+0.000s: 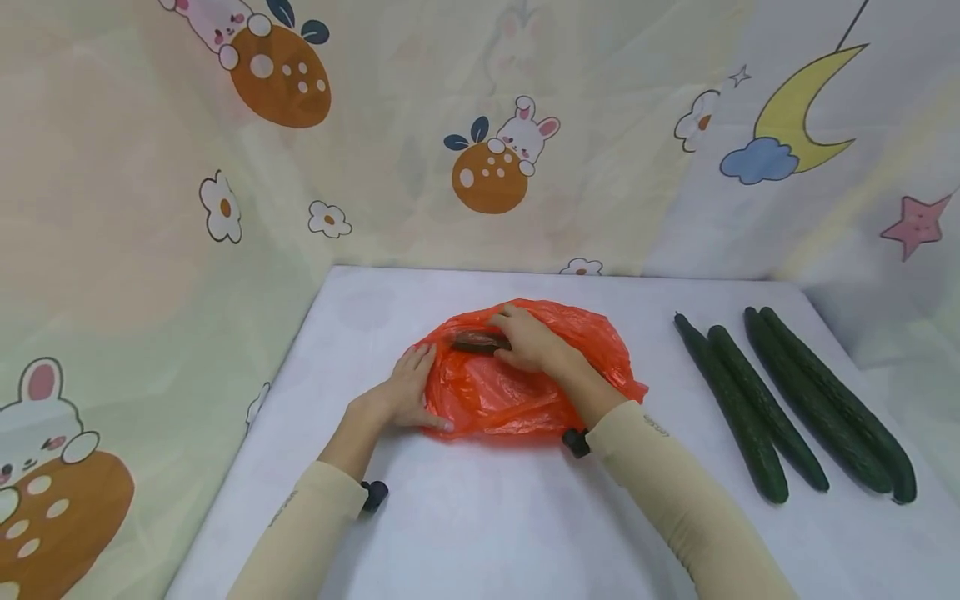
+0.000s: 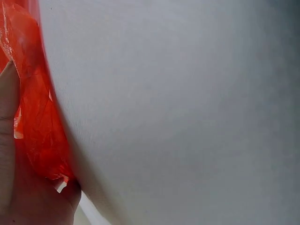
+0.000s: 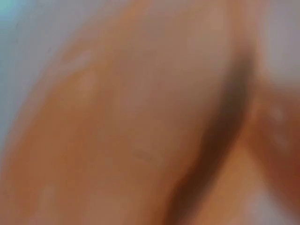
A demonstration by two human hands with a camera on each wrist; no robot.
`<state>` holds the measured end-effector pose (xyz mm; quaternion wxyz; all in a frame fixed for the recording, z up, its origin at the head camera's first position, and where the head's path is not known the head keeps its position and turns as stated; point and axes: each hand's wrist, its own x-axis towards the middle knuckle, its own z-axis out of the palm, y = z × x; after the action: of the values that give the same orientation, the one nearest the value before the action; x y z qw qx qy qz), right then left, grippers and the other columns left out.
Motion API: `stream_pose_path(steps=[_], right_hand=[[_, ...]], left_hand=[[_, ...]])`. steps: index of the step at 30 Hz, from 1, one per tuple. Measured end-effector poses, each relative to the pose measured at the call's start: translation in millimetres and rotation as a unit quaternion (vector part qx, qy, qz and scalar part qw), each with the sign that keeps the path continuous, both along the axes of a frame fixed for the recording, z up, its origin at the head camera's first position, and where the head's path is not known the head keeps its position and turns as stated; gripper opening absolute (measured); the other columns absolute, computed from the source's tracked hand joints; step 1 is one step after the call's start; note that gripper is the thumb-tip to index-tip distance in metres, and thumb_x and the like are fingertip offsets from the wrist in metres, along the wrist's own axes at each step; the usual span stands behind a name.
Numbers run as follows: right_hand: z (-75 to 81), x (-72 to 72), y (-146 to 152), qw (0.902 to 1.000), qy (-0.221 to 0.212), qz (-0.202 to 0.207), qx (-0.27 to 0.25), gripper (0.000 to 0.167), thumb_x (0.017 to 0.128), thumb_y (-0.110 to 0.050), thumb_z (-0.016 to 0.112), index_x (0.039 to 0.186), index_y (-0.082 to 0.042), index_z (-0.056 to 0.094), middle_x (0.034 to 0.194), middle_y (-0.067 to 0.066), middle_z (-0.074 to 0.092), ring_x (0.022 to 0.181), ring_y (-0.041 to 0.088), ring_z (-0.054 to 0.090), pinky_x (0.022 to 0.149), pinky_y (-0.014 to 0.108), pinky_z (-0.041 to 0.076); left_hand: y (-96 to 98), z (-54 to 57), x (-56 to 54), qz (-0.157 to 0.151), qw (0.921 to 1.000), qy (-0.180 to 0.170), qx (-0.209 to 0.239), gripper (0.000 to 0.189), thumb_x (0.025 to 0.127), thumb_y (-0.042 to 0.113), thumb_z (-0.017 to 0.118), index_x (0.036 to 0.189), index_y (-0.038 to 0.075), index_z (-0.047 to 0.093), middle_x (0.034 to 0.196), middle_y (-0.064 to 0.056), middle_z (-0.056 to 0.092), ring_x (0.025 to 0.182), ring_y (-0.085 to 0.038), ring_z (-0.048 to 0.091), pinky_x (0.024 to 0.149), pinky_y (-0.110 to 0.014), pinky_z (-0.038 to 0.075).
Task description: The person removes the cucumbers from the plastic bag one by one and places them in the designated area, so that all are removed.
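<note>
A crumpled red plastic bag [image 1: 480, 408] lies on the white table in the head view. Within its folds shows a dark, long cucumber [image 1: 472, 342], partly covered by the red film. My right hand [image 1: 532, 342] reaches over the bag and grips the cucumber's right end, thumb below and fingers above. The right wrist view is blurred, with a dark long shape [image 3: 215, 136] amid orange-red. My left hand [image 1: 408, 387] rests against the bag's left edge with fingers extended. In the left wrist view, the thumb [image 2: 6, 136] lies along the red plastic [image 2: 37, 103].
To the right lie several dark green cucumbers, a left pair [image 1: 731, 408] and a right pair [image 1: 825, 400], slanting toward the front right. The white table [image 1: 480, 517] meets a cloth backdrop [image 1: 405, 183] with cartoon prints behind and at the sides.
</note>
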<state>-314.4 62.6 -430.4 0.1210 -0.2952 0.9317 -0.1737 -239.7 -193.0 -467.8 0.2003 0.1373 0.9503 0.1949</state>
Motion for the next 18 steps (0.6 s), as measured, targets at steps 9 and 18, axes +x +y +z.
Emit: stream_pose_path(steps=[9, 18], right_hand=[[2.6, 7.9, -16.4, 0.9965, -0.003, 0.083, 0.012, 0.051, 0.095, -0.018, 0.075, 0.144, -0.021, 0.061, 0.136, -0.005, 0.064, 0.127, 0.016, 0.056, 0.111, 0.039, 0.048], [0.3, 12.5, -26.2, 0.9932, 0.023, 0.113, 0.014, 0.057, 0.098, -0.024, 0.072, 0.151, -0.021, 0.053, 0.149, -0.002, 0.056, 0.139, 0.02, 0.049, 0.115, 0.042, 0.044]], left_hand=[[0.9, 5.2, 0.9, -0.026, 0.9987, 0.044, -0.009, 0.145, 0.069, 0.064, 0.086, 0.165, 0.012, -0.01, 0.172, -0.014, -0.011, 0.158, -0.037, -0.014, 0.123, -0.058, 0.026], [13.4, 25.0, -1.9, -0.046, 0.9885, 0.137, -0.044, 0.151, 0.066, 0.056, 0.092, 0.164, 0.017, -0.017, 0.17, -0.016, -0.023, 0.155, -0.04, -0.021, 0.122, -0.057, 0.027]])
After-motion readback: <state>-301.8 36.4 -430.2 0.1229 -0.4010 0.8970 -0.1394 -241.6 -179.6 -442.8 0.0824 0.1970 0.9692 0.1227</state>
